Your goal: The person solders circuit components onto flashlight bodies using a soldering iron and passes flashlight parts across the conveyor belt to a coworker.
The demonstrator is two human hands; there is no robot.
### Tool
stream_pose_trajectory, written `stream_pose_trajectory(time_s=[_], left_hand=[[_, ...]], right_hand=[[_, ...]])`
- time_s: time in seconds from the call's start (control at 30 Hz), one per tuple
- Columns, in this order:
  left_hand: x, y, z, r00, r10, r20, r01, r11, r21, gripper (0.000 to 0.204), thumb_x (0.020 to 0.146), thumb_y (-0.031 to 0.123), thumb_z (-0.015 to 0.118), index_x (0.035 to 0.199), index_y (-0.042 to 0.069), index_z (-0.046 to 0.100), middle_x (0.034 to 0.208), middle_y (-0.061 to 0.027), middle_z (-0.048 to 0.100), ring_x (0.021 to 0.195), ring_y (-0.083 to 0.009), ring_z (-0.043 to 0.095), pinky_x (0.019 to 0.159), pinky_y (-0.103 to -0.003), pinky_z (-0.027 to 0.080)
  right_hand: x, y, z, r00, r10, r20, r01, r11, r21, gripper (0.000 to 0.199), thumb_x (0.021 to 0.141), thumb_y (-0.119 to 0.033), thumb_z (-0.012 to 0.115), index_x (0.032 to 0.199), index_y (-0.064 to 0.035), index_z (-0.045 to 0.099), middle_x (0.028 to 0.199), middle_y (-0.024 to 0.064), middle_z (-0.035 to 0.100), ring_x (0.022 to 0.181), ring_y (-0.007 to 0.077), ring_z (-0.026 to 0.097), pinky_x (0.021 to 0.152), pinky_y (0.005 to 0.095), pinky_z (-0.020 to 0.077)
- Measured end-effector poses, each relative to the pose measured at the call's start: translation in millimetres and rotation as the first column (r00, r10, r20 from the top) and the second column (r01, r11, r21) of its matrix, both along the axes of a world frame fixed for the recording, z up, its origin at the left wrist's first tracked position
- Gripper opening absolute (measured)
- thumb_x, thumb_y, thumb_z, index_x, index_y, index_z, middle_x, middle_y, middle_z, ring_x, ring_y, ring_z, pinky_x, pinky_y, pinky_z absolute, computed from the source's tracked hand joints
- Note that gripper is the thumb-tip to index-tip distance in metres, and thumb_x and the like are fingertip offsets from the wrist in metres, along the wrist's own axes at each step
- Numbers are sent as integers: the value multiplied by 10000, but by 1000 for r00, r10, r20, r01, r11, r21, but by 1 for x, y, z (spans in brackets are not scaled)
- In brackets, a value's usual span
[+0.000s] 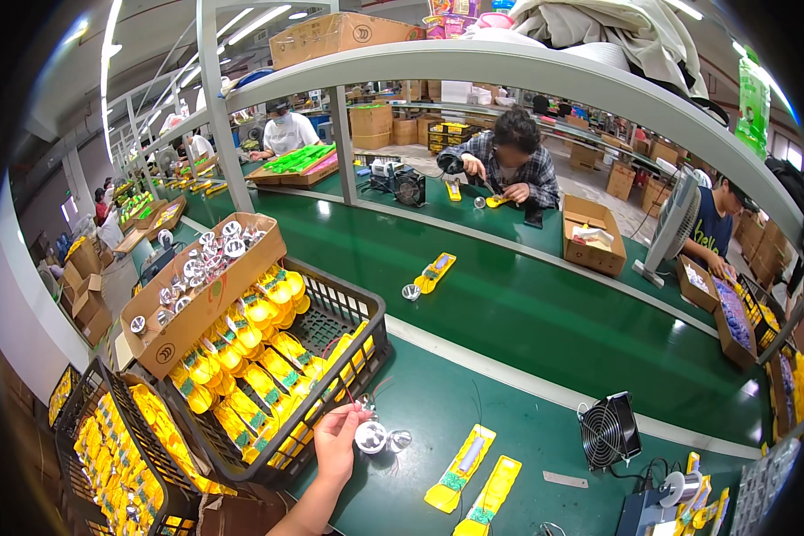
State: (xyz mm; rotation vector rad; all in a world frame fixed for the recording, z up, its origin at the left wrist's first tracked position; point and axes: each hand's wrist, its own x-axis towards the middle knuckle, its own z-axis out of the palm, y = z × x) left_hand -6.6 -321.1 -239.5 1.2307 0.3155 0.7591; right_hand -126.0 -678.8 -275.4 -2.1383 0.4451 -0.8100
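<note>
My left hand (337,439) reaches in over the green bench, thumb and fingertips pinched on thin wires. Right beside the fingertips sit shiny lamp reflector cups (371,437), with fine wires trailing from them. To their right lie a yellow flashlight half-shell (470,459) with a grey-purple battery cell and a green circuit board, and a second yellow half-shell (498,489) with a green board. A black crate (380,344) full of yellow half-shells stands left of the hand. My right hand is not in view.
An open carton (268,241) of reflectors rests on the crate. A small black fan (609,431), a metal strip (565,480) and a solder spool (681,489) are on the right. Beyond runs a green conveyor (527,313) carrying a yellow piece; a co-worker (514,161) sits across it.
</note>
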Motion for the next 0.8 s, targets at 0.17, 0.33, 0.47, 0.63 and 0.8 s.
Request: stream_pose_trajectory(time_s=[0.17,0.33,0.47,0.63,0.8], left_hand=[[-7,1,4,967,-246,66,254,911,-324,162,868,121,496,963,-8,523,804,-68,573,760,-170,594,704,-282,484],[-12,0,-8,928,-360,96,367,838,-403,117,849,98,523,928,12,537,792,-63,572,734,-153,582,669,-278,490],[-14,-8,-16,928,-369,47,358,850,-386,106,839,105,545,895,15,547,817,-70,582,759,-151,586,677,-267,491],[-14,-17,-22,928,-373,5,348,862,-367,153,840,135,552,904,-2,568,844,-75,587,797,-139,569,686,-263,480],[-16,-28,-17,900,-434,-46,385,838,-387,230,849,159,542,986,-23,574,899,-80,593,779,-118,552,706,-246,461]], right_hand=[[0,-1,-4,999,-9,51,7,999,48,136,765,-53,543,812,74,535,835,234,537,717,366,533,639,414,434],[1,0,2,1000,-15,13,16,997,-72,127,750,-36,560,811,71,530,818,232,544,710,368,541,628,409,439],[0,0,-1,999,-17,34,19,997,-76,130,749,-35,560,819,70,528,814,228,542,691,365,539,614,405,437],[0,-3,-4,998,0,60,-1,1000,7,134,756,-36,555,828,72,525,805,224,537,676,360,533,603,409,430],[1,-4,-5,998,-11,66,3,992,123,131,763,-27,541,848,71,525,793,221,529,671,347,530,591,401,428]])
